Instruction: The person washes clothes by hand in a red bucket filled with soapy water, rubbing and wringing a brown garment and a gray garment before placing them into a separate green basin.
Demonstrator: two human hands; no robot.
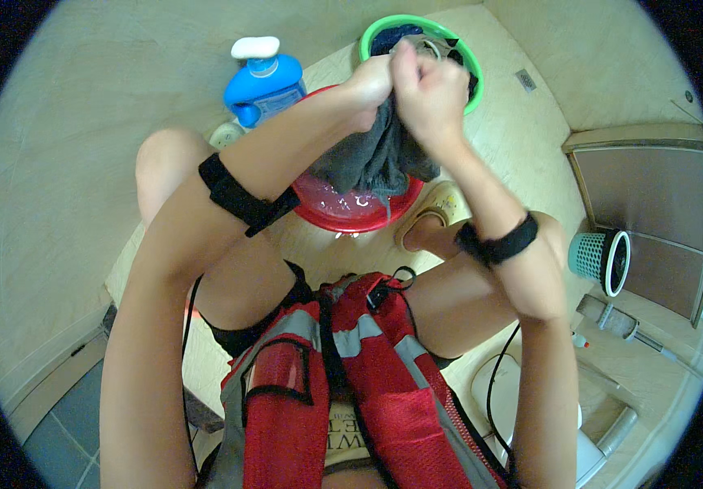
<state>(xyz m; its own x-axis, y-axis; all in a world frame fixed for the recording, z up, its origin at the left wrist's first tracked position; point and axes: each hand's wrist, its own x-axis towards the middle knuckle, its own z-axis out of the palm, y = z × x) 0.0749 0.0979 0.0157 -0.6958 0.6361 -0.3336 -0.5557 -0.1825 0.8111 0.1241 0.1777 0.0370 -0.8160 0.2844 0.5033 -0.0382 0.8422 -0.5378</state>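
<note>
A dark grey wet garment [372, 159] hangs from my two hands above a red basin [351, 222] of sudsy water. My left hand [370, 88] is closed on the garment's upper part, its fingers mostly hidden. Right beside it, my right hand [433, 94] grips the same bunched cloth in a fist. The garment's lower folds reach down over the basin, and a thin trickle seems to run off them. Just beyond my hands stands a green basin [477, 90] with dark and pale clothes [396, 37] in it, partly covered by my right hand.
A blue detergent bottle [274, 81] with a white cap stands left of the red basin. My feet, in pale yellow clogs [447, 200], flank the basin. A floor drain [526, 79] lies to the right, with a teal wastebasket [588, 255] and a toilet brush [612, 318] farther over.
</note>
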